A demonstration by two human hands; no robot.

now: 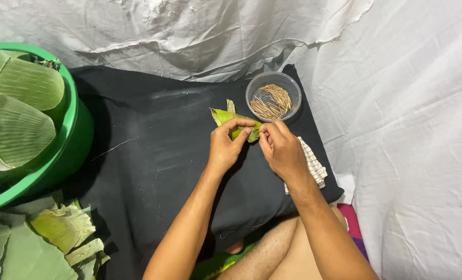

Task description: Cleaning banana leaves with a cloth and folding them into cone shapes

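While two hands pinch one folded leaf [234, 123], one bowl [273, 96] sits near.

A folded yellow-green leaf piece [235, 123] lies over a black cloth [158, 155]. Pale green ribbed leaf cups [21, 111] fill a bright green plastic basin [70, 140]. A white-and-dark checked cloth [314, 167] borders tan sticks [272, 101] in a clear round bowl [255, 93].

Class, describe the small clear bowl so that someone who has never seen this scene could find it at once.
Start at the black cloth spread over the white sheet and go to its far right corner. There, just beyond the person's right hand and the folded green leaf piece, sits the small clear bowl. Unlike the big green basin of leaves on the left, it is see-through and holds thin tan sticks.
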